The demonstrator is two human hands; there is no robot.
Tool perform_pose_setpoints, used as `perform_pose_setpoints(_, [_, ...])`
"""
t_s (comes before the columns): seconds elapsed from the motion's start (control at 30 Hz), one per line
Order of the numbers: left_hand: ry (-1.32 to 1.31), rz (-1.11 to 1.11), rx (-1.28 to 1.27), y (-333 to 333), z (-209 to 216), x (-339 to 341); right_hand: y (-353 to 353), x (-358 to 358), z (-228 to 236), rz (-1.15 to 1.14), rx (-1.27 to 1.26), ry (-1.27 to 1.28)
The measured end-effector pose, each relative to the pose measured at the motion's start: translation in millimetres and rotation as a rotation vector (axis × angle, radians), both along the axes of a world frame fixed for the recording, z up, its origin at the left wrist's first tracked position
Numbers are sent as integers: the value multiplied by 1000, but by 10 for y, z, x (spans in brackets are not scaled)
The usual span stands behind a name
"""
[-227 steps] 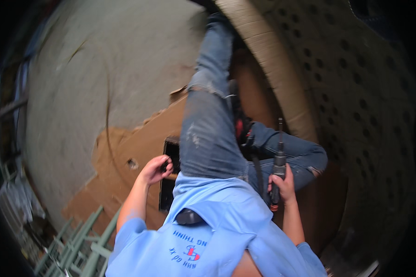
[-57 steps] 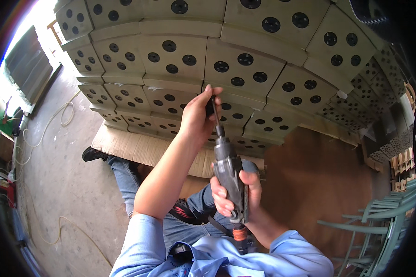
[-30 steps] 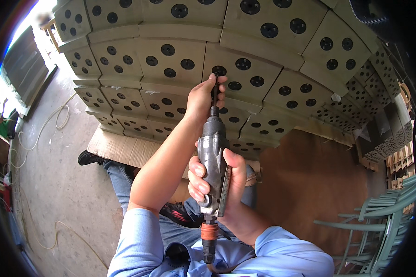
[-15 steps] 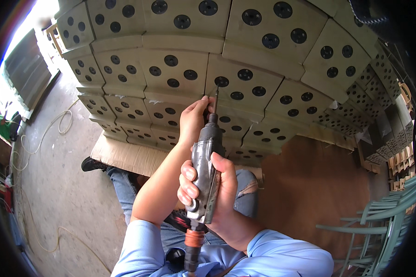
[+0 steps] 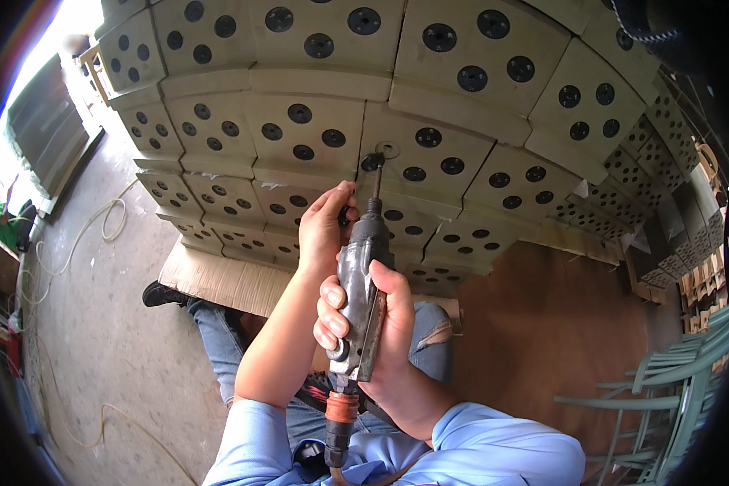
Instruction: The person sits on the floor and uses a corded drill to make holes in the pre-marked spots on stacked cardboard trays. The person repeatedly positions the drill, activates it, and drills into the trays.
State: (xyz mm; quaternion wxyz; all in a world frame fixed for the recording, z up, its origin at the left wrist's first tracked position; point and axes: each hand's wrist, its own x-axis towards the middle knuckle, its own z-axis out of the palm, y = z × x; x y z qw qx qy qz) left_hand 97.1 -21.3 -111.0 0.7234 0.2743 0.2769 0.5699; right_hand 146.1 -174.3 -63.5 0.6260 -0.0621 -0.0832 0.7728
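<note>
My right hand (image 5: 393, 312) is wrapped round a dark grey air screwdriver (image 5: 355, 292), which points up and away from me. At the tip of its bit, a black disc (image 5: 372, 161) sits tilted, off to the side of a pale round mark (image 5: 388, 150) on a beige panel (image 5: 478, 134). Left of the bit, my left hand (image 5: 324, 223) is closed, its fingertips pinching a small black piece (image 5: 344, 215) that looks round and is partly hidden. Other black discs (image 5: 428, 137) stay fixed on the panel.
Stacked beige panels with black discs fill the space ahead. Cardboard (image 5: 219, 279) lies below them. Greenish metal frames (image 5: 672, 389) stand at the right. A thin hose (image 5: 105, 405) trails over the grey floor (image 5: 130, 324) at the left.
The black disc at the bit has come off its spot and shifted down-left, baring a pale round mark. My left hand has drawn back a little, down and left.
</note>
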Motion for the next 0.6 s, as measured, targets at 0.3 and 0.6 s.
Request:
perform_pose_setpoints(0.3, [255,7,84,169,33,61,19,28,-47,10,24,9])
perform_pose_setpoints(0.6, [576,37,203,309,196,157,8,78,-82,54,29,41])
